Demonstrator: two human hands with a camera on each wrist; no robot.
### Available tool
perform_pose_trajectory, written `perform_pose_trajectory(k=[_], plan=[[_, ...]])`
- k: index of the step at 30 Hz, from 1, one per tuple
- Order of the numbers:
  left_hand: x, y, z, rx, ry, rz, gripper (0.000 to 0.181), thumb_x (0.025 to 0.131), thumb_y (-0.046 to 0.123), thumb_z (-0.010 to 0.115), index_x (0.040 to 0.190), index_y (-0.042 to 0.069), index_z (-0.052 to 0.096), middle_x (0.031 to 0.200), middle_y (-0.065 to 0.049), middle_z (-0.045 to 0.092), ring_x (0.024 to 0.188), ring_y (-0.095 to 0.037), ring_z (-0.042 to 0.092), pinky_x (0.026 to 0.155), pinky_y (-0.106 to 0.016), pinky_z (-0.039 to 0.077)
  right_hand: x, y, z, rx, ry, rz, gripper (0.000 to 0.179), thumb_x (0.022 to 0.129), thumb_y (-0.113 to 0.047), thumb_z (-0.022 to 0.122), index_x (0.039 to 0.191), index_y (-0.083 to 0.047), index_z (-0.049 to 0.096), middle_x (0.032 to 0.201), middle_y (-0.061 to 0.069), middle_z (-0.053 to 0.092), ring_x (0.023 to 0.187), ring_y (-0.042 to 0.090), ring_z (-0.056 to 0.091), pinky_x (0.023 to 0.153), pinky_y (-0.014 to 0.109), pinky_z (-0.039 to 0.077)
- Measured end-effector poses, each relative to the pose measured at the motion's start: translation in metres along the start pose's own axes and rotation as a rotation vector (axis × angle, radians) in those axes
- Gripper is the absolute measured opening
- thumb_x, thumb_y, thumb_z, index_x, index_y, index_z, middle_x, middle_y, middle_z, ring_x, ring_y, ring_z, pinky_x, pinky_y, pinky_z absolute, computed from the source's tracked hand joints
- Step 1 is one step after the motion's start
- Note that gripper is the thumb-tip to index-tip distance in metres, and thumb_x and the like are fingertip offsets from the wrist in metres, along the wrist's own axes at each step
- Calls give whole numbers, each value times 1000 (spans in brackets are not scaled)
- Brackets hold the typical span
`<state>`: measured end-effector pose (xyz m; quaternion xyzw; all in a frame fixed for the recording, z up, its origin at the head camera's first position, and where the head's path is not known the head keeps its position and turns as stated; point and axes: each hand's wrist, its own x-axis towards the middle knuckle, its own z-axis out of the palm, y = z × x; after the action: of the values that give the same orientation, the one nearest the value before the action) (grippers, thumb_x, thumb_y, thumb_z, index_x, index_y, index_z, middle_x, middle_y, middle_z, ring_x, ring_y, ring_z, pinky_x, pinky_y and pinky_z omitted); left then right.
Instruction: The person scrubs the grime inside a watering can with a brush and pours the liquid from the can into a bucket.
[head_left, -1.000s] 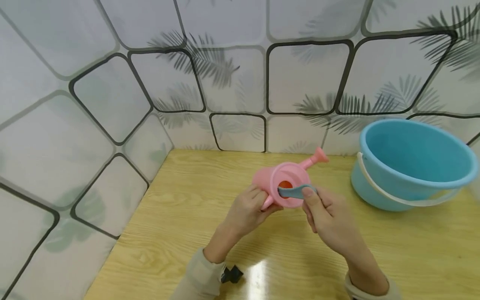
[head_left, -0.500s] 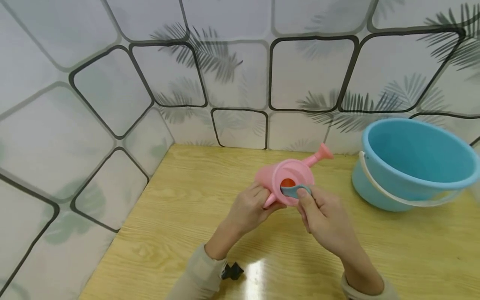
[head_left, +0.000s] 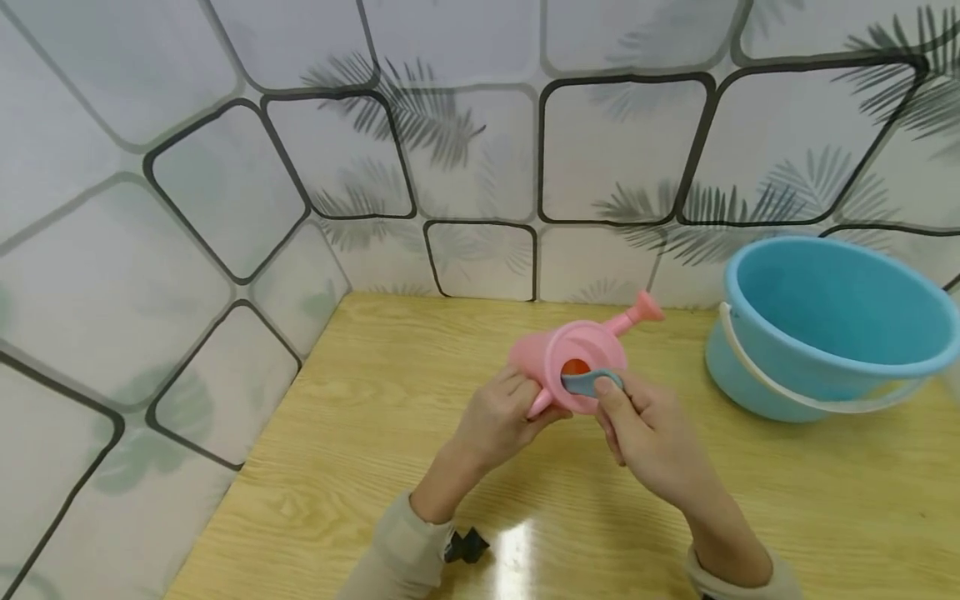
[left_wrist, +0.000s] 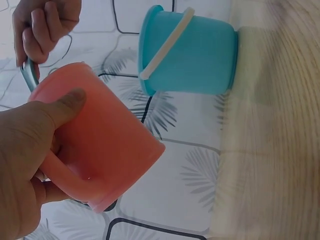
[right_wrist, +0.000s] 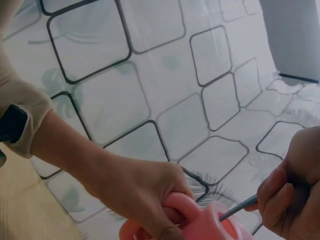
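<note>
While the left hand (head_left: 495, 421) grips the pink plastic watering can (head_left: 531, 354) mid-frame, the right hand (head_left: 652, 442) pinches a slim blue-grey utensil (head_left: 581, 383) dipped inside. Scooping, I'd guess; next calls for steadiness.

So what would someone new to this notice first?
Probably the big blue bucket standing at the right of the table. Next, the pink can in the middle, held tilted in the left hand, something orange inside. Then the blue tool that the right hand pinches, reaching into the can's mouth.
</note>
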<state>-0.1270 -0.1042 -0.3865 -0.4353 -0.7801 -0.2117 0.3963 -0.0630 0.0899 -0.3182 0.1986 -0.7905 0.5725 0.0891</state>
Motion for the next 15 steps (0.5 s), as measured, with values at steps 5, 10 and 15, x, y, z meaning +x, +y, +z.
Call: perform_pose_trajectory(k=[5, 10, 15], plan=[[2, 1, -1, 3, 18, 1, 39, 72, 27, 89, 72, 10, 53, 65, 2, 53, 65, -12, 51, 61, -16, 44, 0, -1, 0, -32, 7, -7, 34, 105, -11, 50, 70, -9, 49, 52, -5, 43, 40, 10, 42, 37, 27, 35], [1, 1, -1, 11, 14, 8, 39, 73, 28, 89, 72, 10, 53, 64, 2, 52, 64, -11, 49, 60, -16, 43, 3, 2, -2, -10, -72, 22, 32, 105, -13, 49, 74, -8, 49, 54, -4, 43, 42, 11, 43, 40, 28, 39], [0, 0, 0, 28, 23, 25, 43, 71, 28, 90, 71, 10, 50, 63, 2, 49, 63, -12, 47, 59, -16, 42, 1, 4, -14, -67, -142, -58, 27, 103, -5, 50, 77, -11, 50, 57, -6, 42, 44, 8, 41, 42, 26, 38]])
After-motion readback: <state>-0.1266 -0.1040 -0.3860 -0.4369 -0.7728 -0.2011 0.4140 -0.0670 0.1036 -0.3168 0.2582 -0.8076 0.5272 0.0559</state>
